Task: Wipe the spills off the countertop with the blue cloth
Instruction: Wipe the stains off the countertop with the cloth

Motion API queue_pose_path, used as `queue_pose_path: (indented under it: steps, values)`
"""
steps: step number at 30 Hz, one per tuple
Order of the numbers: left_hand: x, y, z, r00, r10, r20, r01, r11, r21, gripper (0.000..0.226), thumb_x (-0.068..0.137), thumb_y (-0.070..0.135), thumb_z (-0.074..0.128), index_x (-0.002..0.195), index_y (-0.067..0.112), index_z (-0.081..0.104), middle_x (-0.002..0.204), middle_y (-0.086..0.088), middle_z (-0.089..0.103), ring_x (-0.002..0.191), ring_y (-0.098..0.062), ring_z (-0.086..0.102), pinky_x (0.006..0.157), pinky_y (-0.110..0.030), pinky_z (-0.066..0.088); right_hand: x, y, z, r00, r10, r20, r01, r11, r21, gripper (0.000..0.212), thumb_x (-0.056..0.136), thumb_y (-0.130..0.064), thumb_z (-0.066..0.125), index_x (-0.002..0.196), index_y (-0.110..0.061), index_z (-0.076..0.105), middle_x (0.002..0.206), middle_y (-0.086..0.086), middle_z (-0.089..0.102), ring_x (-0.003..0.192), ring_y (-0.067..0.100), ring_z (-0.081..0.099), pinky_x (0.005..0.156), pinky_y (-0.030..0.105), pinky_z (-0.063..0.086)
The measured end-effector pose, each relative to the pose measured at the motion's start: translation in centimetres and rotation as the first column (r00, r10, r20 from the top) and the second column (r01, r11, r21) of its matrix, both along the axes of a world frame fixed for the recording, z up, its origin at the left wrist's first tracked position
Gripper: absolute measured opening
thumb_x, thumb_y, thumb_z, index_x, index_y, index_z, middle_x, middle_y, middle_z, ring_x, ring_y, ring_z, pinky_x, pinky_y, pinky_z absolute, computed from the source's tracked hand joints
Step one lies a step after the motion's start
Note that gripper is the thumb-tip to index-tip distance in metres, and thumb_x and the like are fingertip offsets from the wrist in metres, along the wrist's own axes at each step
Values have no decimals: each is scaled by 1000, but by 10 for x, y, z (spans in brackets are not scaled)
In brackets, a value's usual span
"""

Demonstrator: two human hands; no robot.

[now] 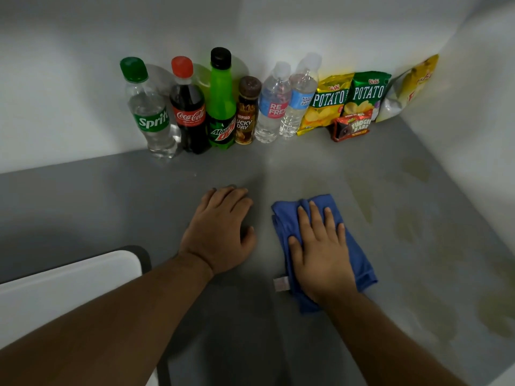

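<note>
Blue cloth (359,254) folded on grey countertop (145,196), under my right hand (320,246), palm flat, fingers spread, gripping nothing. My left hand (220,232) at 9 o'clock, flat on bare counter, clear of cloth. Yellowish spills (404,224) at 3 o'clock. Bottles (192,107), snack bags (345,98) at 12 along wall.

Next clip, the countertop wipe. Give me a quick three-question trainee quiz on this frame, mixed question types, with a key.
1. True or false: the right hand lies flat on the folded blue cloth.
2. The yellowish spill patches on the grey countertop lie on which side of the cloth? A) its left B) its right
3. Fill in: the left hand rests on the bare ____.

Key: 1 true; 2 B; 3 countertop.
</note>
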State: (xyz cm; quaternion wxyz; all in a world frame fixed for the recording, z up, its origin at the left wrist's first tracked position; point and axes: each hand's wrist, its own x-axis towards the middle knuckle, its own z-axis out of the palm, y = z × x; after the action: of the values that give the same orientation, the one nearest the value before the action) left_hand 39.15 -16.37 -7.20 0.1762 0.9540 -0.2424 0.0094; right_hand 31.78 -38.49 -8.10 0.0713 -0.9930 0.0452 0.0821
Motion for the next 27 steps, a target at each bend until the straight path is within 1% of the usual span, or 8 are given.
queue_pose_path:
  steps: [4, 6, 10, 13, 15, 19, 21, 27]
  values:
    - [0, -1, -3, 1000, -3, 15, 3, 1000, -15, 53, 85, 36, 63, 132, 11, 63, 144, -8, 58, 138, -32, 48, 119, -55, 34, -27, -32, 0, 959, 282, -11, -282, 960, 1, 62, 108, -57, 12, 164, -34, -3, 172, -13, -12, 158, 15, -14, 126, 41, -5]
    - [0, 0, -4, 1000, 1, 25, -1, 1000, -11, 53, 84, 37, 63, 131, 11, 63, 143, -8, 58, 137, -32, 49, 118, -55, 36, -27, -54, 2, 940, 339, -29, -339, 941, 8, 60, 109, -58, 16, 163, -38, 0, 172, -16, -7, 158, 14, -9, 125, 43, 0]
    - [0, 0, -6, 999, -2, 37, 2, 1000, -6, 52, 84, 37, 63, 131, 12, 63, 142, -8, 58, 136, -32, 50, 118, -54, 36, 6, -51, 2, 989, 147, -14, -147, 989, 5, 63, 105, -60, 8, 163, -38, -4, 170, -15, -13, 156, 11, -19, 129, 45, -2]
    - [-1, -1, -5, 999, 0, 35, -1, 1000, 6, 53, 86, 38, 62, 132, 13, 61, 144, -8, 57, 137, -31, 49, 118, -54, 36, 33, -20, 0, 1000, -17, -1, 17, 1000, 3, 65, 105, -55, 10, 164, -32, -5, 170, -10, -14, 157, 18, -18, 128, 47, -7]
    - [-1, 0, -6, 999, 0, 38, 0, 1000, -1, 54, 85, 38, 62, 132, 12, 61, 143, -8, 57, 136, -32, 49, 118, -54, 36, 36, -4, 1, 1000, 10, 1, -10, 1000, 9, 65, 106, -54, 11, 164, -30, -6, 169, -9, -16, 157, 20, -19, 127, 46, -8]
    - [1, 1, -7, 999, 2, 45, -1, 1000, -30, 52, 83, 36, 62, 128, 11, 64, 141, -8, 59, 134, -32, 51, 114, -55, 39, 4, -16, 1, 953, 302, 1, -302, 953, 27, 62, 108, -55, 15, 164, -34, 0, 171, -12, -10, 157, 15, -17, 128, 41, -6]
    - [1, 1, -6, 999, 3, 40, -2, 1000, -24, 52, 83, 37, 62, 128, 12, 63, 142, -7, 59, 134, -31, 51, 115, -54, 38, -3, -37, 1, 930, 367, -9, -366, 930, 21, 61, 108, -56, 18, 164, -37, 2, 172, -15, -6, 158, 13, -12, 127, 41, -3]
    - [-1, -1, -7, 999, 2, 36, -2, 1000, -18, 53, 84, 38, 61, 131, 13, 62, 143, -7, 57, 136, -31, 49, 116, -55, 37, 37, -43, 2, 993, 120, 8, -120, 993, 18, 64, 104, -59, 11, 164, -38, 2, 172, -13, -6, 158, 15, -13, 128, 46, -4]
